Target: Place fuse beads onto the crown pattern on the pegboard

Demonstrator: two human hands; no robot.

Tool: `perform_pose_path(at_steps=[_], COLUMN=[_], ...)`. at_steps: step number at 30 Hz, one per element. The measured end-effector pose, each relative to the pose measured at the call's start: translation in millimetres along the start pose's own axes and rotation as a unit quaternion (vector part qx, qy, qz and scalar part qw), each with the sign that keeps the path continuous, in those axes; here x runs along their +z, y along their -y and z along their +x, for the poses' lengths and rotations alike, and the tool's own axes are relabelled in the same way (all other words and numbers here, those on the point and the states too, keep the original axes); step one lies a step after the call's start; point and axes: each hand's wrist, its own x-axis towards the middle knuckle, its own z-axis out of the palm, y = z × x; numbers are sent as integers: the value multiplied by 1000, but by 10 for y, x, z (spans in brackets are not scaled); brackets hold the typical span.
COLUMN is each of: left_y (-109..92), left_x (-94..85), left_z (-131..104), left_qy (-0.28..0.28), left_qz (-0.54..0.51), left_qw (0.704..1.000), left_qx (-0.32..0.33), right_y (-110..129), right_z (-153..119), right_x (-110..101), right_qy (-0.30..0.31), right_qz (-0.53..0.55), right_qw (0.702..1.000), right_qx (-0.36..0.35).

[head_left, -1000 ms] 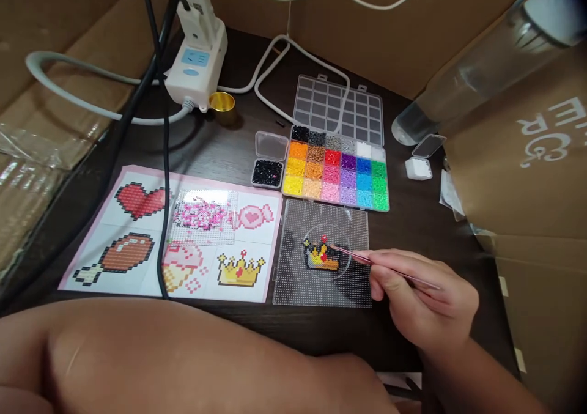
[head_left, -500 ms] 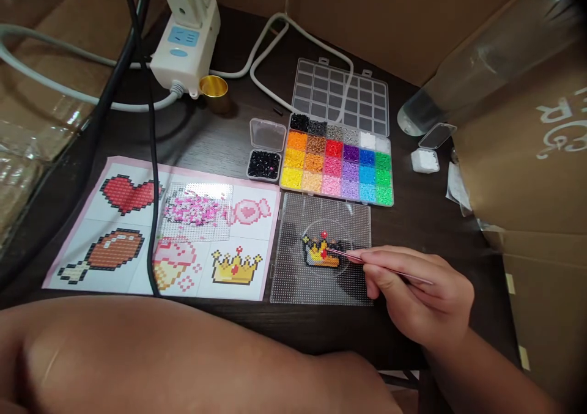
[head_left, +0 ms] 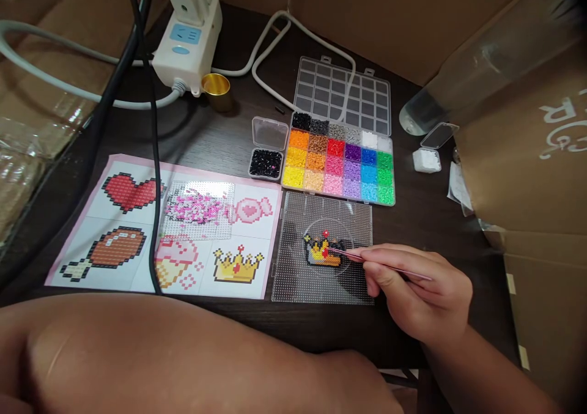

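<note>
My right hand [head_left: 419, 292] pinches pink tweezers [head_left: 362, 256], whose tips are at the bead crown [head_left: 321, 252]. Yellow, orange, red and black beads form the crown on a clear pegboard [head_left: 293, 285]. Whether a bead is between the tips is too small to tell. Left of the pegboard lies a pattern sheet [head_left: 183, 282] with a printed crown [head_left: 237, 266], a heart and other pictures. A small pegboard [head_left: 215, 230] with loose pink and white beads rests on the sheet. Behind the large pegboard stands a sorted bead box [head_left: 339, 166]. My left hand is out of view.
A small box of black beads [head_left: 266, 164] stands open beside the bead box. White beads fill another small box [head_left: 426, 160] at the right. A gold cup [head_left: 216, 90], a power strip [head_left: 188, 47] and cables are at the back left. Cardboard [head_left: 536, 218] borders the table.
The view has shifted slightly. My right hand and the tweezers stay at the crown, with almost no movement.
</note>
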Motion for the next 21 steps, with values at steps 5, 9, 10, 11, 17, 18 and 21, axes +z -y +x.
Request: perform_pose_path(at_steps=[5, 9, 10, 11, 17, 18, 21], left_y=[25, 22, 15, 7, -49, -54, -64], left_x=[71, 90, 79, 63, -41, -48, -49], left_z=[-18, 6, 12, 18, 79, 85, 81], left_qy=[-23, -25, -32, -38, -42, -41, -16], left_qz=[36, 35, 30, 23, -35, -45, -73], left_qw=[999, 998, 998, 998, 998, 997, 994], left_qx=[35, 43, 43, 38, -41, -52, -81], right_y=[7, 0, -2, -3, -6, -8, -18], right_z=[7, 12, 13, 14, 11, 8, 1], right_x=[-8, -10, -10, -9, -3, -3, -5], right_qy=[2, 6, 7, 8, 8, 7, 3], right_qz=[-4, -7, -7, -7, -6, -5, -3], right_qw=[1000, 1000, 1000, 1000, 1000, 1000, 1000], right_qx=[0, 4, 5, 7, 12, 11, 12])
